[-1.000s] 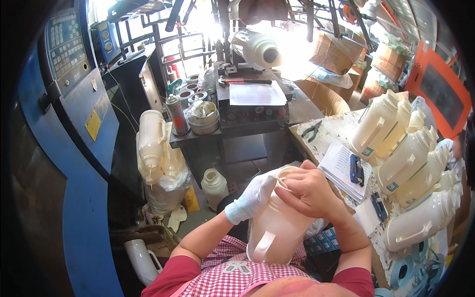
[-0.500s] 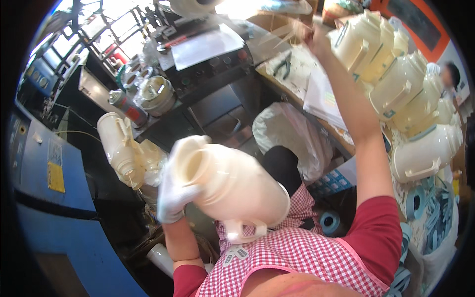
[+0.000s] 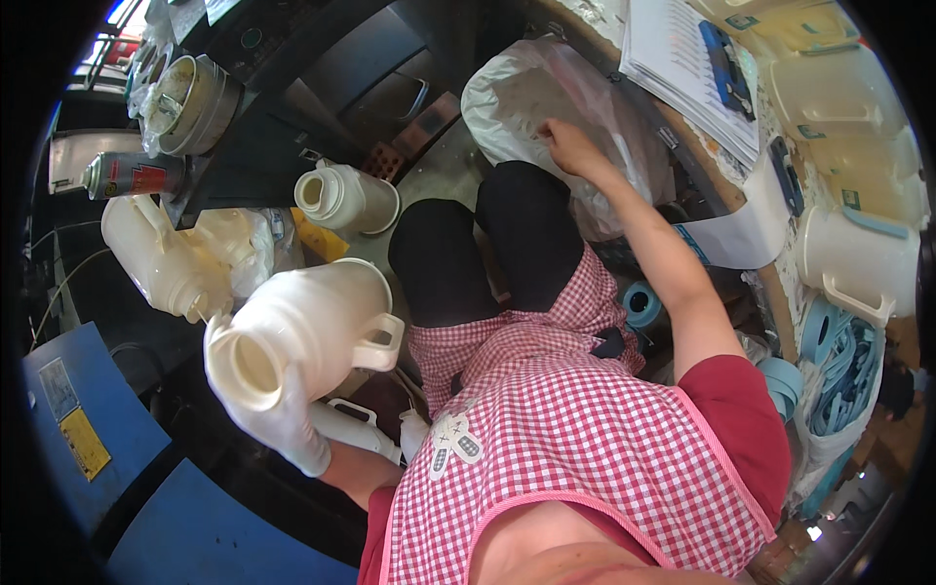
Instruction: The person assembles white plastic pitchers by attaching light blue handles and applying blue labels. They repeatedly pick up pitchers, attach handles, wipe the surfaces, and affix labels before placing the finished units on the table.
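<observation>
My left hand (image 3: 278,419), in a white glove, grips a large cream plastic jug (image 3: 302,327) with a side handle, its open mouth turned toward the lower left. The jug hangs low at my left side, next to my knee. My bare right hand (image 3: 568,146) reaches forward and rests on a clear plastic bag (image 3: 546,97) that bulges under the bench edge; whether the fingers pinch the bag is unclear. I wear a red-and-white checked apron (image 3: 575,439).
More cream jugs lie on the floor at left (image 3: 161,253), one stands upright (image 3: 341,195). Finished jugs (image 3: 848,263) line the bench at right beside papers (image 3: 687,68). A spray can (image 3: 127,175) and a metal tin (image 3: 190,97) sit on a dark stand. A blue machine (image 3: 68,419) stands lower left.
The view has tipped down. My left hand has carried the jug lower and to the left. My right hand came down from the jugs on the bench to the plastic bag.
</observation>
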`<state>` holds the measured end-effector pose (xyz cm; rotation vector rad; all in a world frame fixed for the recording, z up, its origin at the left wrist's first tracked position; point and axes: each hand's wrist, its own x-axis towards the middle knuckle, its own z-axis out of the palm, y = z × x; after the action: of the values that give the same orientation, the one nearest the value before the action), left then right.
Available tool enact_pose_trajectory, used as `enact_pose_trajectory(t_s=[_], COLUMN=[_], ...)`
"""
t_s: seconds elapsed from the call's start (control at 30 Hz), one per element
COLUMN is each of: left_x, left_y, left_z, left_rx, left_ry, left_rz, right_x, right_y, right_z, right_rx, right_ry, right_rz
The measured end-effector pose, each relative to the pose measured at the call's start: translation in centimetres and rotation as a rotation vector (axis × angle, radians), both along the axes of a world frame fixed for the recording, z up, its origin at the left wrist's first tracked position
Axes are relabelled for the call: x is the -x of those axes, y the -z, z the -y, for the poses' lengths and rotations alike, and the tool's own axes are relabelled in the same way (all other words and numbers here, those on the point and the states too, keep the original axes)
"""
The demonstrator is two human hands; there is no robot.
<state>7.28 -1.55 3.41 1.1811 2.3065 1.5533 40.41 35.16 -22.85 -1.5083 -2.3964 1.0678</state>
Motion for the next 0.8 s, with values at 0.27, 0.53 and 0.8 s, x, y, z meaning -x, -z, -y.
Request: enact_pose_trajectory(t_s=[0.27, 0.53, 0.8], left_x=[-1.2, -4.1, -6.2], left_y=[2.8, 2.0, 1.2], left_z=[-2.4, -4.2, -3.5], left_rx=[0.127, 0.071, -0.016], left_ry=[0.116, 0.255, 0.369], left_rz=[0.012, -0.18, -0.399], right_x=[-0.8, -2.1, 0.3], right_y=[11.0, 0.5, -17.8], right_z=[-3.4, 3.5, 11.9], right_rx=[-0.333, -0.586, -0.135], right_ry=[0.298, 0.081, 0.098], right_rz=[0.341, 0.01, -0.502])
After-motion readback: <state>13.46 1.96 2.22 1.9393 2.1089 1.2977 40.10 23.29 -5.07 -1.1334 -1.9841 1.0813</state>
